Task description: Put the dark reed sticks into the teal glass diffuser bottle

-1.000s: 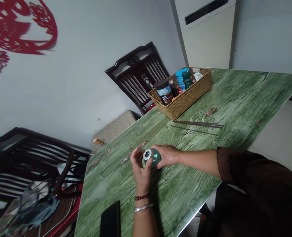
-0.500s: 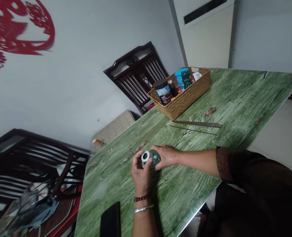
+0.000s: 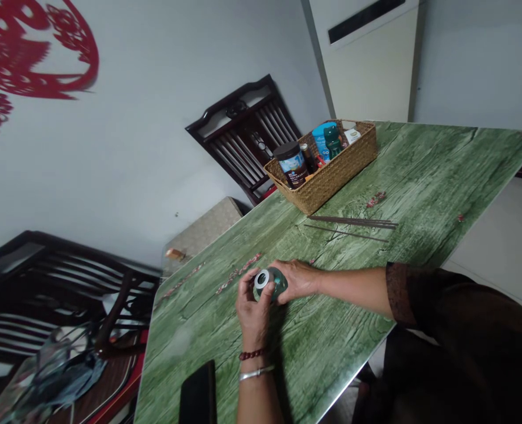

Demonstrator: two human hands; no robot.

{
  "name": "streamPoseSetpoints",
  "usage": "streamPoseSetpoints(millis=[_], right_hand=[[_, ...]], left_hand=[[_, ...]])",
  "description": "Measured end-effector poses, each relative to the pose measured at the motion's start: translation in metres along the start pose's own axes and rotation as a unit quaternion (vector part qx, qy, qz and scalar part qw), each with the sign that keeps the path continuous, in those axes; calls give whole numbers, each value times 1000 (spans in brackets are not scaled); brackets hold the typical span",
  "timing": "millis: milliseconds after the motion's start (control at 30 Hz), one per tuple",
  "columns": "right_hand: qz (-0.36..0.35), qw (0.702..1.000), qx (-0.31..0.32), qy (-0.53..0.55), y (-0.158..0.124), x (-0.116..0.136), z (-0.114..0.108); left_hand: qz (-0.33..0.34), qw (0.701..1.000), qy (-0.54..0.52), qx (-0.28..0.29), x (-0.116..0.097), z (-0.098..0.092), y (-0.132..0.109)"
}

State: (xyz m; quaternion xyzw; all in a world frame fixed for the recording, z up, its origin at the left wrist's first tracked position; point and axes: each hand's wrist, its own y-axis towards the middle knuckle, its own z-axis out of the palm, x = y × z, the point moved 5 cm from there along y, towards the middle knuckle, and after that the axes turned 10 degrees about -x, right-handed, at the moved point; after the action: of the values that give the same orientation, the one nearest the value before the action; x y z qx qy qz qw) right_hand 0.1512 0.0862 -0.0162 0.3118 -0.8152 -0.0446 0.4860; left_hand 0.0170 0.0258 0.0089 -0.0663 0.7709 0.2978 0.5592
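Note:
A small, clear glass bottle (image 3: 279, 284) with a silvery collar round its open mouth is held between both my hands over the green table. My left hand (image 3: 252, 303), wearing a dark bead bracelet and a silver bangle, has its thumb and fingers closed around the bottle's collar. From the other side, my right hand (image 3: 296, 279) wraps the glass body, and its fingers are partly hidden behind it. The bottle tilts, its mouth facing toward me and to the left. Several thin brown sticks (image 3: 353, 221) lie on the table beyond my hands.
A woven basket (image 3: 331, 185) holding a brown-lidded jar, a green bottle and packets stands at the table's far side. A black phone (image 3: 198, 393) lies near my left forearm. Dark wooden chairs (image 3: 247, 126) stand along the wall. The green table (image 3: 331, 335) has a straight near edge.
The bottle's collar has shifted slightly to the right and turned a little, with my left fingers moving along with it. My right hand looks almost still.

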Motion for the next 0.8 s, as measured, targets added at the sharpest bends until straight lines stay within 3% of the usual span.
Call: streamPoseSetpoints(millis=[200, 300, 433, 500, 667, 800], right_hand=[[0, 1000, 1, -2, 0, 1, 0], [-2, 1000, 5, -1, 1, 0, 1], [-3, 1000, 6, 9, 0, -1, 1], [3, 1000, 0, 5, 0, -1, 0], [9, 1000, -6, 3, 0, -2, 1], [7, 1000, -3, -5, 1, -1, 1]], left_hand=[[-20, 998, -42, 51, -8, 2, -4], [2, 995, -64, 74, -14, 6, -3], [57, 998, -1, -13, -14, -2, 3], [59, 997, 32, -23, -14, -4, 3], [21, 992, -71, 98, -22, 3, -5], [10, 994, -54, 99, -23, 8, -4]])
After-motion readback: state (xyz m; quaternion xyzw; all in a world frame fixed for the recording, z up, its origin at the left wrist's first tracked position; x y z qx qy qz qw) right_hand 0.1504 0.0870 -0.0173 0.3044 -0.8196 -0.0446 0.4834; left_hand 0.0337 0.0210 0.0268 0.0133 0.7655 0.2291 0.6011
